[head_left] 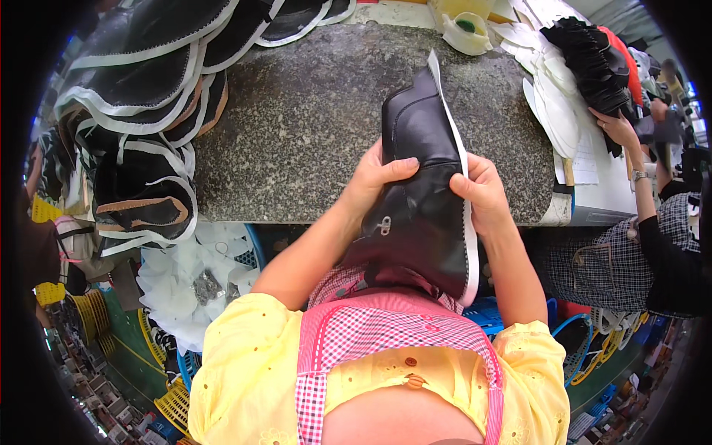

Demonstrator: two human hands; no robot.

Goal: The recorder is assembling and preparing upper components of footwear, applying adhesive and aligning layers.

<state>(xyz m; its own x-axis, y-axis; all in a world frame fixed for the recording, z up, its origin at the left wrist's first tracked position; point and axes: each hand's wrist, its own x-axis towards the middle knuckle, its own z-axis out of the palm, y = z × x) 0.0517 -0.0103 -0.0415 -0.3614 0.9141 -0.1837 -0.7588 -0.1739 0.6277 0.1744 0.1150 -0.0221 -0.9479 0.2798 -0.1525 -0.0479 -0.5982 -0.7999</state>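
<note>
Between my hands, at the near edge of the speckled stone slab [311, 96], is a black leather shoe upper [423, 200] with a white zigzag-cut edge along its right side. A small metal piece shows on its lower left part. My left hand [378, 178] grips its left side, thumb lying on top and fingers hidden behind. On the white-edged side, my right hand [482, 189] pinches the leather, thumb in front. The upper's top end tilts away over the slab, while its lower end comes close to my checked apron [400, 326].
Black uppers with white edges [137, 85] are piled at the left. Below them stands a blue basket [256, 248] of white pieces. A pale container [466, 35] sits at the far edge. White shaped pieces [552, 104] lie at the right, near another person's hand [615, 127] touching stacked black pieces.
</note>
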